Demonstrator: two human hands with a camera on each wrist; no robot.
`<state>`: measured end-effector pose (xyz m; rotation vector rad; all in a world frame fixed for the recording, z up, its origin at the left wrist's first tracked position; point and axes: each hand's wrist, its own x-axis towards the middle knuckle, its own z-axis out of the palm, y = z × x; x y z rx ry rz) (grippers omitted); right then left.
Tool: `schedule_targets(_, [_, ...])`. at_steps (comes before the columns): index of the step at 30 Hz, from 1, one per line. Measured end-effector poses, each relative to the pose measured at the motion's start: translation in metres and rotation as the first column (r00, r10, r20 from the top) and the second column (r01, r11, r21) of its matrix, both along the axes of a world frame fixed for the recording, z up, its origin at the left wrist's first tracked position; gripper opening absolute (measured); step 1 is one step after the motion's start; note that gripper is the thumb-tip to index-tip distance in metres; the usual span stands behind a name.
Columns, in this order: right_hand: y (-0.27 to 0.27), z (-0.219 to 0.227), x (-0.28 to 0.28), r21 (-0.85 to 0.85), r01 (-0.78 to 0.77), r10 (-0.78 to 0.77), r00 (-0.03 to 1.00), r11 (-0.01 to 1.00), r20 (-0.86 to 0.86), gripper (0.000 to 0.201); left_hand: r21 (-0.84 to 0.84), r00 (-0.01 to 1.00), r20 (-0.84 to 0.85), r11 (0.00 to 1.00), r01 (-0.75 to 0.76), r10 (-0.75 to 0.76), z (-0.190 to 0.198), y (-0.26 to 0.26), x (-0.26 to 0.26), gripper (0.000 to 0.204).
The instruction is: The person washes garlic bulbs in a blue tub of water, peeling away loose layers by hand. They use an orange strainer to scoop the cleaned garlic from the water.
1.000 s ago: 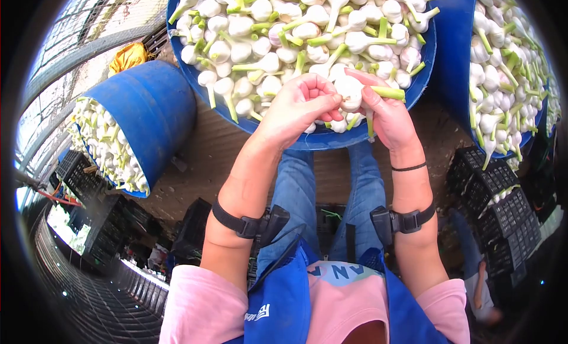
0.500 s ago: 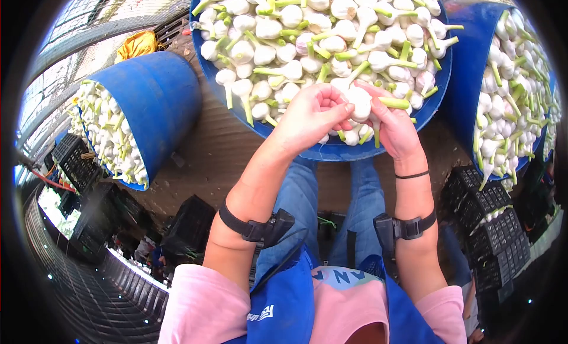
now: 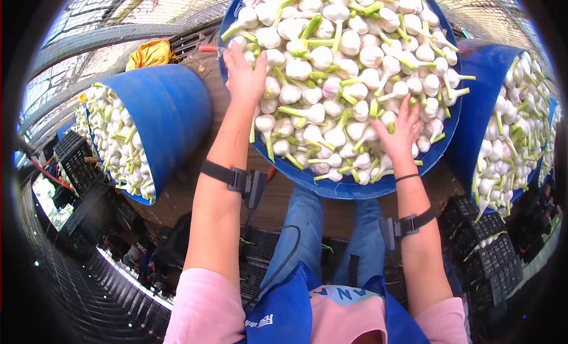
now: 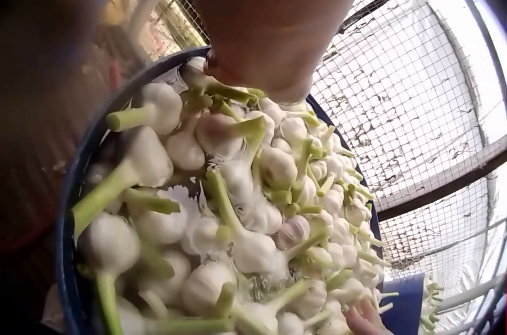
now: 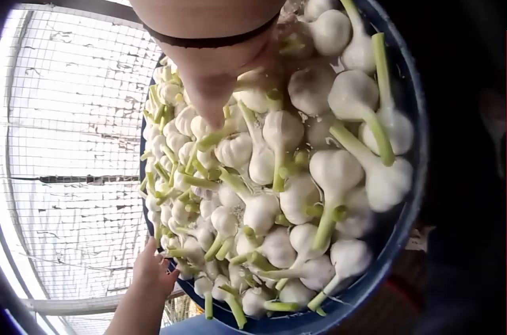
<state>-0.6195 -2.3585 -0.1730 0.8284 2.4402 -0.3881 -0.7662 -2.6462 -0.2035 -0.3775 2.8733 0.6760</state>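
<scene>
I count at least three smooth, round blue barrels (image 3: 355, 192). The middle one brims with papery, bulbous white garlic (image 3: 350, 42), green-stemmed, more than I can number. Of two hands, the left hand (image 3: 245, 78) is by its left rim, the right hand (image 3: 403, 131) over nearer bulbs; fingers spread, grasping nothing.

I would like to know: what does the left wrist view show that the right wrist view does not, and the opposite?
Only the left wrist view shows garlic outside the main tub: a little of the second barrel's garlic, in the lower right corner.

Only the right wrist view shows the thin band around the right wrist.

Both show the bulbs with green stems, the tub, the mesh wall, and parts of the left hand and right hand.
</scene>
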Motion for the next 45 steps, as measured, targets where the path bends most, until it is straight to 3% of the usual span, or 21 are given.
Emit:
schedule_targets(4, [0.041, -0.133, 0.024, -0.124, -0.089, 0.061, 0.975, 0.988, -0.212, 0.095, 0.172, 0.992, 0.111, 0.982, -0.08, 0.061, -0.012, -0.008, -0.046, 0.111])
schedule_targets(6, [0.069, -0.189, 0.013, -0.331, -0.008, 0.0, 1.0, 0.944, -0.024, 0.085, 0.214, 0.965, 0.247, 0.967, -0.139, 0.084, -0.021, -0.023, -0.054, 0.112])
schedule_targets(7, [0.076, -0.201, 0.004, -0.419, 0.139, -0.066, 0.981, 0.897, 0.185, 0.081, 0.287, 0.975, 0.174, 0.94, -0.183, 0.137, -0.044, -0.035, -0.057, 0.087])
schedule_targets(10, [0.058, -0.139, -0.018, -0.512, 0.332, -0.161, 0.923, 0.792, 0.349, 0.077, 0.64, 0.979, 0.163, 0.742, -0.2, 0.124, -0.081, -0.047, -0.046, 0.062])
schedule_targets(11, [0.06, -0.127, -0.014, -0.57, 0.335, -0.211, 0.938, 0.75, 0.274, 0.077, 0.565, 0.977, 0.176, 0.801, -0.199, 0.119, -0.05, -0.015, -0.038, 0.048])
schedule_targets(12, [0.06, -0.111, -0.006, -0.621, 0.333, -0.26, 0.943, 0.71, 0.208, 0.076, 0.673, 0.989, -0.049, 0.737, -0.068, 0.136, -0.079, -0.008, -0.029, 0.034])
schedule_targets(13, [0.055, -0.082, 0.001, -0.651, 0.123, -0.284, 0.947, 0.749, -0.148, 0.075, 0.577, 0.997, -0.071, 0.816, 0.006, 0.043, -0.072, 0.012, -0.018, 0.026])
schedule_targets(14, [0.049, -0.065, 0.012, -0.571, 0.089, -0.24, 0.951, 0.816, -0.195, 0.073, 0.471, 0.995, -0.083, 0.878, 0.086, -0.053, -0.054, 0.032, -0.006, 0.019])
schedule_targets(16, [0.044, -0.034, 0.026, -0.385, 0.016, -0.138, 0.946, 0.923, -0.293, 0.068, 0.528, 0.998, -0.05, 0.846, 0.067, -0.047, -0.012, 0.071, 0.017, 0.012])
schedule_targets(21, [0.015, 0.033, 0.024, -0.522, -0.025, -0.297, 0.799, 0.853, -0.523, 0.048, 0.506, 0.847, -0.279, 0.68, 0.53, -0.453, 0.045, 0.129, 0.068, 0.012])
schedule_targets(23, [0.004, 0.038, 0.015, -0.729, 0.011, -0.482, 0.757, 0.684, -0.441, 0.05, 0.573, 0.847, -0.215, 0.64, 0.512, -0.485, 0.058, 0.136, 0.081, 0.019])
schedule_targets(27, [-0.01, 0.047, -0.01, -0.952, -0.044, -0.411, 0.895, 0.303, -0.172, 0.061, 0.717, 0.937, -0.128, 0.622, 0.314, -0.325, 0.058, 0.13, 0.106, 0.025])
schedule_targets(30, [-0.024, 0.039, -0.012, -0.998, 0.058, -0.438, 0.898, 0.006, 0.05, 0.062, 0.964, 0.993, 0.114, 0.241, -0.113, 0.009, 0.059, 0.139, 0.111, 0.021])
schedule_targets(31, [-0.026, 0.043, -0.013, -0.982, 0.147, -0.468, 0.864, -0.115, 0.184, 0.059, 0.952, 0.957, 0.281, 0.144, -0.268, -0.076, 0.063, 0.132, 0.11, 0.021])
schedule_targets(34, [-0.021, 0.048, -0.006, -0.991, 0.132, -0.545, 0.833, 0.025, 0.097, 0.05, 0.935, 0.959, 0.134, 0.352, -0.038, -0.251, 0.069, 0.121, 0.1, 0.024])
schedule_targets(35, [-0.015, 0.046, 0.0, -0.979, 0.13, -0.601, 0.799, 0.156, 0.01, 0.035, 0.786, 0.946, -0.069, 0.566, 0.248, -0.318, 0.072, 0.114, 0.093, 0.027])
schedule_targets(37, [0.011, 0.038, 0.013, -0.838, 0.081, -0.605, 0.73, 0.539, -0.318, 0.027, 0.671, 0.983, -0.12, 0.718, 0.184, -0.139, 0.074, 0.092, 0.075, 0.027])
schedule_targets(39, [0.04, 0.031, 0.021, -0.595, 0.136, -0.486, 0.73, 0.792, -0.481, 0.021, 0.318, 0.96, -0.205, 0.915, 0.248, -0.189, 0.054, 0.048, 0.052, 0.039])
schedule_targets(41, [0.058, 0.015, 0.032, -0.298, 0.121, -0.266, 0.816, 0.947, -0.514, 0.021, 0.024, 0.955, -0.2, 0.973, 0.229, -0.219, 0.02, 0.014, 0.036, 0.062])
schedule_targets(44, [0.057, -0.061, 0.049, 0.091, -0.101, 0.126, 0.929, 0.991, -0.348, 0.021, 0.236, 1.0, 0.0, 0.972, 0.005, -0.005, -0.018, 0.006, 0.014, 0.095])
schedule_targets(45, [0.048, -0.062, 0.035, 0.102, -0.088, 0.11, 0.966, 0.991, -0.233, 0.024, 0.356, 0.996, 0.034, 0.931, -0.086, 0.079, -0.031, 0.004, 0.001, 0.098])
